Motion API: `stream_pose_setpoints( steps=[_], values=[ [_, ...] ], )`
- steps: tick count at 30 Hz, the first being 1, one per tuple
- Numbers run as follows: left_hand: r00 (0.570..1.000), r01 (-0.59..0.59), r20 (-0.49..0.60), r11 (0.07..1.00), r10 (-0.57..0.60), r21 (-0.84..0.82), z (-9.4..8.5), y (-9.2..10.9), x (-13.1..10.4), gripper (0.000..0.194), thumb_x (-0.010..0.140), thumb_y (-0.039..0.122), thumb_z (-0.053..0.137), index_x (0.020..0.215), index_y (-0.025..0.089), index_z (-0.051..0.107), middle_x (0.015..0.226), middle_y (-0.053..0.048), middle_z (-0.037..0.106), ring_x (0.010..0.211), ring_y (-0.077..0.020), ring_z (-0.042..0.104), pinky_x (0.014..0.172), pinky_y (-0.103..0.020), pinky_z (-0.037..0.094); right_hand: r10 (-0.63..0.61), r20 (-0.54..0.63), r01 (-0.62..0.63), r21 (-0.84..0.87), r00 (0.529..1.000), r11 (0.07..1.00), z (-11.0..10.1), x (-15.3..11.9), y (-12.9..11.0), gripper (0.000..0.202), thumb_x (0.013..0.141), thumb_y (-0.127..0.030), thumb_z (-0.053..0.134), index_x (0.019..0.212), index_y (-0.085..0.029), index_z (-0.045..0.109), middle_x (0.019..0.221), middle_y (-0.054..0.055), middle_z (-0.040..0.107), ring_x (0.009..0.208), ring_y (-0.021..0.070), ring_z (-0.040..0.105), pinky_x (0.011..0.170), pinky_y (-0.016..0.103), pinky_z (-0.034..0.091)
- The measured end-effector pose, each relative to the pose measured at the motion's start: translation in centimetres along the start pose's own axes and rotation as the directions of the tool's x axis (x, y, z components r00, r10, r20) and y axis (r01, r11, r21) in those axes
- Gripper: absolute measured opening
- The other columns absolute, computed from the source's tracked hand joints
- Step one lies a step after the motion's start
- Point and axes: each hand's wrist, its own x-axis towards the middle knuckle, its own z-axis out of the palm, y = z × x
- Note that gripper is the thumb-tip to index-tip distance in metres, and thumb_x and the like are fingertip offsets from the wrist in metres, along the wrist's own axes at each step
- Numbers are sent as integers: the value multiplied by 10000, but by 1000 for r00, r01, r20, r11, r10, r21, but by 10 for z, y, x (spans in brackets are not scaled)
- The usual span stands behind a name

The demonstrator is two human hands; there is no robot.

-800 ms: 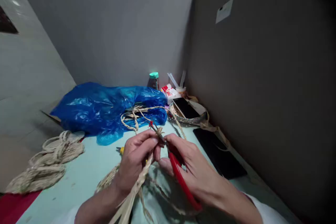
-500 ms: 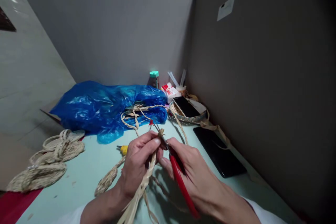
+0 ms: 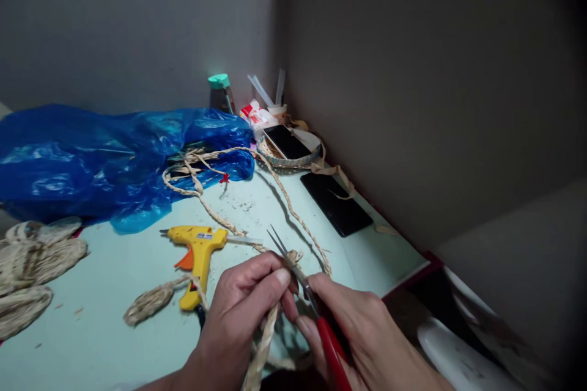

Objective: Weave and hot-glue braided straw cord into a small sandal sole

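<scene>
My left hand (image 3: 252, 299) pinches a pale braided straw cord (image 3: 263, 345) between thumb and fingers. Its short frayed end sticks up past the fingertips, and the rest hangs toward me. My right hand (image 3: 362, 324) is wrapped around red-handled scissors (image 3: 334, 354). Their blades point away from me, tips slightly apart, right at the cord's end; whether they touch it I cannot tell. Beyond the hands, a longer thin braid (image 3: 293, 211) loops across the table to a blue plastic bag (image 3: 92, 153). Left of my left hand lie a yellow glue gun (image 3: 199, 256) and a small woven straw piece (image 3: 149, 305).
Woven straw soles (image 3: 50, 259) lie at the left. At the back stand a green-lidded jar (image 3: 221, 93), a tissue pack (image 3: 257, 116) and a shallow basket (image 3: 293, 162) holding a phone (image 3: 287, 142). A black tablet-like slab (image 3: 337, 204) rests near the table's right edge.
The view has swung right and down, so the whole glue gun and the table's right edge now show. Both hands keep their hold on the cord and scissors, blades still at the cord's end.
</scene>
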Motion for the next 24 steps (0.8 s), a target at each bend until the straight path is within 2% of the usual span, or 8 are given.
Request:
stream_pose_setpoints(
  steps=[3,6,8,10,14,16,19,24],
  values=[
    [998,9,58,998,-13,70,4,3,1,311,850,407,676,655,164,670,616,-25,643,613,-138,556,606,-232,411,31,-33,-32,-5,999,999,5,-14,6,92,1016,-260,426,973,-257,506,778,-34,591,594,119,525,588,233,417],
    [999,0,45,988,-7,154,0,6,11,320,841,397,678,635,152,668,581,-7,586,549,-102,471,536,-212,342,40,-75,-37,45,996,998,3,-9,13,133,1038,-297,429,923,-256,483,725,-55,538,565,111,455,572,233,376],
    [1000,6,-28,989,-2,149,-8,7,19,302,838,417,677,691,153,691,552,16,544,479,-76,382,468,-209,251,34,-135,-28,47,990,999,-2,6,16,227,1035,-355,458,834,-248,444,659,-71,473,539,108,398,552,244,336],
    [995,-13,-93,995,23,102,-18,7,26,282,818,424,694,721,159,696,542,21,543,447,-69,367,446,-208,225,33,-165,-29,26,986,999,-9,26,15,324,1029,-412,472,761,-244,405,603,-82,412,524,107,351,540,254,304],
    [981,-63,-178,996,72,55,-39,8,27,291,802,450,712,736,169,677,540,32,526,445,-64,364,442,-190,239,-22,-92,22,-4,995,1000,-24,66,8,309,1015,-439,508,789,-232,472,625,-77,474,568,108,396,570,244,316],
    [971,-91,-220,995,95,32,-46,11,23,276,817,433,707,750,167,673,550,34,513,463,-63,367,449,-177,255,-62,-60,57,-83,996,995,-33,82,5,210,996,-431,542,924,-234,543,646,-76,528,587,114,451,573,237,335],
    [954,-129,-276,992,122,-10,-55,16,16,253,854,390,686,768,153,677,551,34,486,477,-63,355,451,-166,273,-120,-13,108,-345,993,932,-43,108,2,197,983,-375,550,1101,-218,552,722,-45,621,629,135,536,590,246,371],
    [949,-128,-301,987,94,-94,-71,17,7,246,881,377,685,817,140,700,547,29,481,484,-64,356,449,-165,284,-93,64,113,-578,994,808,-31,156,10,209,965,-277,572,1113,-131,595,897,72,686,780,205,634,656,306,450]
  ],
)
